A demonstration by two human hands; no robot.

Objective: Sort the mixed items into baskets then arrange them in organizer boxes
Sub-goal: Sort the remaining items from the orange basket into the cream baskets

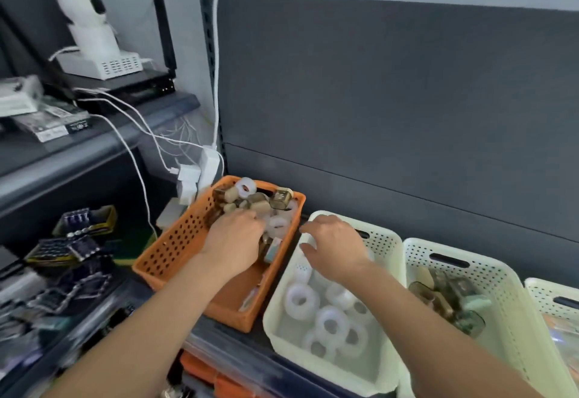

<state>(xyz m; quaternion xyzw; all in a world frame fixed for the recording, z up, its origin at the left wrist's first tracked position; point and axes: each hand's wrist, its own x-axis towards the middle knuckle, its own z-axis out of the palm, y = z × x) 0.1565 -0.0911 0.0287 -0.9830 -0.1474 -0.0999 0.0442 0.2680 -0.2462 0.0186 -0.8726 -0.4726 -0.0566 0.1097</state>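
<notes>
From the head view, the left grip (233, 238) digs among mixed items (260, 206) in the orange basket (175, 247); whether it holds one I cannot tell. The right grip (335, 247) hovers released over the cream basket (387, 238) of white rings (332, 319). Best to lift one piece alone, not dragging neighbours.
</notes>
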